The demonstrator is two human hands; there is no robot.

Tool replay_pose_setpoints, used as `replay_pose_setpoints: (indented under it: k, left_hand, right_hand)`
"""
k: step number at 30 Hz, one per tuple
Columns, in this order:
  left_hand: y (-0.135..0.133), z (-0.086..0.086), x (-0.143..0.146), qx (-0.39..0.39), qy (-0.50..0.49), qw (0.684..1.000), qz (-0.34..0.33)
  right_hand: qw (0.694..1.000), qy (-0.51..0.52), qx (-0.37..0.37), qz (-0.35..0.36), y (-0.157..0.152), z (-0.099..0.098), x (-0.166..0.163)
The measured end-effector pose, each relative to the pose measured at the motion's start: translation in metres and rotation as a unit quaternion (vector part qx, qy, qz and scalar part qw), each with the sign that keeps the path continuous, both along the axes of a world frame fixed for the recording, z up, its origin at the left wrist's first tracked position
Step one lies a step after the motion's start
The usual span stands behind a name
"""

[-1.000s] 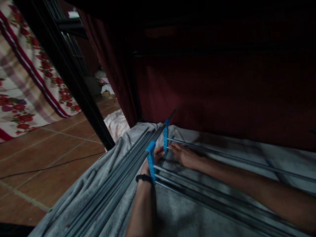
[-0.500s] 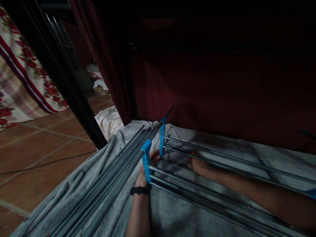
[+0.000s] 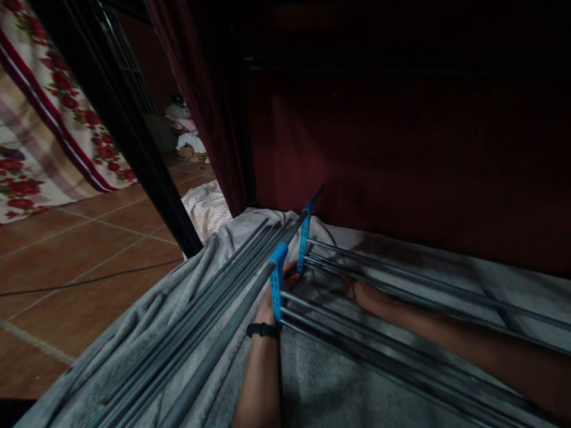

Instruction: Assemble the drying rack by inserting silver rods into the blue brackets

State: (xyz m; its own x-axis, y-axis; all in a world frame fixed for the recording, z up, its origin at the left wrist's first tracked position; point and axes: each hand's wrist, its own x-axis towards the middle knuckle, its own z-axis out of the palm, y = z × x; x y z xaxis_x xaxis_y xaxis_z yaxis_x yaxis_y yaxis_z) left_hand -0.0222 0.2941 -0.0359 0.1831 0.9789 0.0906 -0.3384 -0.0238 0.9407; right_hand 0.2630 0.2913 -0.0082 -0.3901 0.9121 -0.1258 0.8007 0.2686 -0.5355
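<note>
A metal rack frame lies on a grey blanket (image 3: 312, 362), with grey poles joined by blue plastic brackets. The near bracket (image 3: 276, 285) stands in front of my left wrist, which wears a black band. My left hand (image 3: 289, 276) is closed at the lower end of the far bracket (image 3: 304, 238), its fingers partly hidden. A thick grey pole (image 3: 241, 312) runs through the tops of both brackets. My right hand (image 3: 359, 292) reaches in from the right among the thin metal rods (image 3: 388, 267); its fingers are mostly hidden and dark.
Several loose grey poles (image 3: 191, 315) lie side by side on the blanket at left. A dark bed post (image 3: 134, 142) slants beside it. Maroon curtain (image 3: 379, 160) hangs behind. Tiled floor (image 3: 111, 249) with a black cable (image 3: 102, 277) stretches leftward, near a floral cloth (image 3: 57, 113).
The whole view has shifted, so the scene sits slightly farther right and higher. Both hands stay at nearly the same places on the rack.
</note>
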Motion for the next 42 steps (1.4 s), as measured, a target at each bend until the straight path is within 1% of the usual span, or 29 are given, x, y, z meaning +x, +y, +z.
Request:
replay_pose_setpoints:
  k: [2, 4, 7, 11, 16, 20, 24, 29, 33, 37, 40, 42]
  left_hand:
    - [-0.001, 0.004, 0.0, 0.005, 0.013, 1.0, -0.023]
    - [-0.003, 0.009, 0.0, 0.007, 0.022, 0.999, -0.03]
    - [-0.005, 0.014, 0.002, 0.004, 0.025, 0.999, -0.04]
    - [-0.005, 0.016, 0.004, 0.0, 0.009, 0.999, -0.05]
    - [-0.006, 0.018, 0.004, 0.02, 0.028, 0.998, -0.05]
    - [-0.008, 0.022, 0.004, 0.012, 0.043, 0.998, -0.037]
    - [-0.008, 0.024, 0.004, 0.007, 0.036, 0.998, -0.042]
    - [-0.005, 0.018, 0.002, -0.008, 0.036, 0.999, -0.039]
    - [-0.005, 0.013, 0.001, -0.004, 0.029, 0.999, -0.04]
    - [-0.008, 0.017, 0.003, -0.012, 0.042, 0.999, -0.029]
    - [-0.01, 0.019, 0.004, -0.025, 0.027, 0.998, -0.043]
    - [-0.01, 0.018, 0.003, -0.038, 0.018, 0.998, -0.045]
  right_hand:
    - [0.999, -0.038, -0.031, 0.006, -0.002, 0.005, 0.0]
    - [0.998, -0.053, -0.034, 0.017, -0.004, 0.009, 0.003]
    - [0.998, -0.041, -0.024, 0.03, -0.007, 0.013, 0.009]
    - [0.998, -0.033, -0.047, 0.027, -0.009, 0.014, 0.005]
    - [0.999, -0.022, -0.043, 0.017, -0.008, 0.013, -0.006]
    - [0.999, -0.004, -0.033, 0.017, -0.009, 0.016, -0.006]
    - [0.999, 0.013, -0.043, 0.025, -0.01, 0.019, -0.005]
    - [0.999, 0.005, -0.039, 0.021, -0.008, 0.017, -0.005]
    - [0.999, -0.014, -0.04, 0.024, -0.004, 0.014, -0.007]
    - [0.999, -0.024, -0.026, 0.025, -0.002, 0.01, -0.007]
    - [0.999, -0.012, -0.026, 0.031, 0.0, 0.006, -0.008]
    - [0.999, -0.006, -0.03, 0.025, 0.001, 0.004, -0.008]
